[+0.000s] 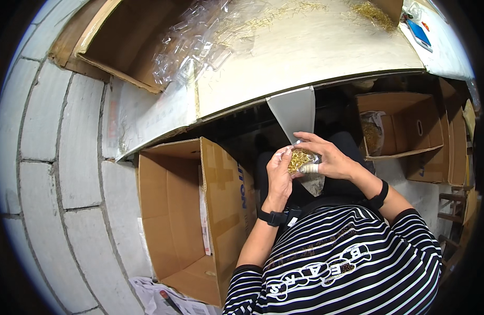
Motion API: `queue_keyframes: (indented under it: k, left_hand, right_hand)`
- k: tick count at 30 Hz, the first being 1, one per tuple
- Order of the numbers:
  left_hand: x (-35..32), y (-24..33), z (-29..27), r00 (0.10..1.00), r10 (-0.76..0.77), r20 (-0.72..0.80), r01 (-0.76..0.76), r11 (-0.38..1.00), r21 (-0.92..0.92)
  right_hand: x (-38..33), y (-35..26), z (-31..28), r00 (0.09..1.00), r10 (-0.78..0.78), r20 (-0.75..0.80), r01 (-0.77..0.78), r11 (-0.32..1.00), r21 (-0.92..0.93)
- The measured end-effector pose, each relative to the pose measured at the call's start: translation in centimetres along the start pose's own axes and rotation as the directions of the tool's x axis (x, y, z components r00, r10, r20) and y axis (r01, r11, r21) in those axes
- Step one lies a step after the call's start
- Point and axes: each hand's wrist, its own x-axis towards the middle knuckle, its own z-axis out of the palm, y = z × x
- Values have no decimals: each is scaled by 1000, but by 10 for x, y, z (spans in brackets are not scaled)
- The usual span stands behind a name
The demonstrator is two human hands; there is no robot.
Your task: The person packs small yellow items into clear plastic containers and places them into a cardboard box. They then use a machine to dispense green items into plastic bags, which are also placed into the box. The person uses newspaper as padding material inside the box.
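Note:
Above my lap, both hands meet around a small clear plastic bag (299, 160) filled with gold-coloured metal pieces, too small to name for certain. My left hand (279, 170) pinches the bag's left side near its top. On the other side, my right hand (331, 157) curls round the bag, its thumb wrapped in a pale covering. On the worktop (305, 63) ahead lies a heap of empty clear plastic bags (200, 44). Loose gold pieces (273, 16) are strewn beyond it, with a denser pile (373, 14) at the far right.
A tall open cardboard box (173, 210) stands on the floor at my left. Another cardboard box (404, 126) sits under the table at right, with a bag inside. A carton (121, 42) lies on the worktop's left end. A blue phone-like object (419, 34) rests far right.

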Motion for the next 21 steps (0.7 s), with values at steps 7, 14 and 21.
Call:
queue_keyframes:
  k: [7, 14, 21]
  left_hand:
    - [0, 3, -2, 1000, 16, -12, -16, 999, -29]
    - [2, -4, 1, 998, 26, -50, -28, 999, -36]
    - [2, -1, -2, 993, 102, -64, -103, 994, -23]
  right_hand:
    - [4, 8, 17, 961, -262, -94, 222, 925, -307]
    - [4, 21, 23, 959, -251, -130, 194, 919, -343]
    - [13, 10, 21, 988, 52, -143, -29, 987, 159]
